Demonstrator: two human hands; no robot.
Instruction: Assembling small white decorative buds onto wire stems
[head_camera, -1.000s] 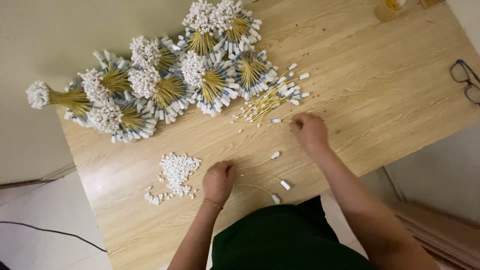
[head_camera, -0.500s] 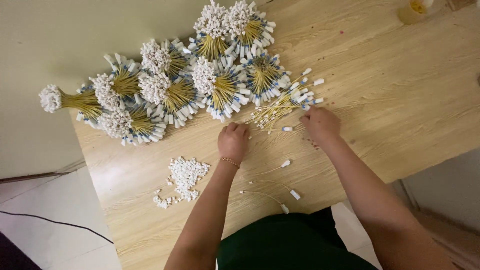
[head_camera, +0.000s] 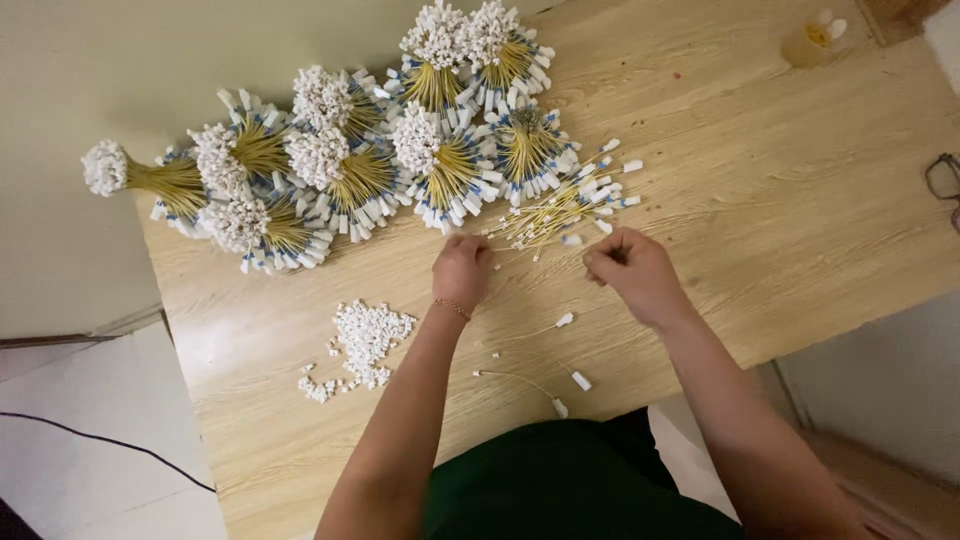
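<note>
— Spanning the view, what is shown on the wooden table (head_camera: 800, 230)?
— Bound bundles of yellow cables (head_camera: 340, 170) at 11 o'clock; the loose cable pile (head_camera: 560, 210) at 12.
— And both hands?
— The left hand (head_camera: 462, 272) and right hand (head_camera: 630, 275) are curled closed just below the pile; whether anything is gripped cannot be told.

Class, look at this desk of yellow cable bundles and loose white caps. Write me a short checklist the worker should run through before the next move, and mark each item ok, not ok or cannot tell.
1. Left hand at the loose pile of yellow cables: ok, its fingertips are at the pile's near edge.
2. Right hand has a cable pinched: cannot tell, the fingers are curled and hide it.
3. Heap of white caps on the table: ok, it lies beside the left forearm.
4. Finished bundles apart from the loose pile: ok, they are grouped along the far edge.
5. Stray cables near the body gathered in: not ok, they lie scattered by the table edge.
</note>
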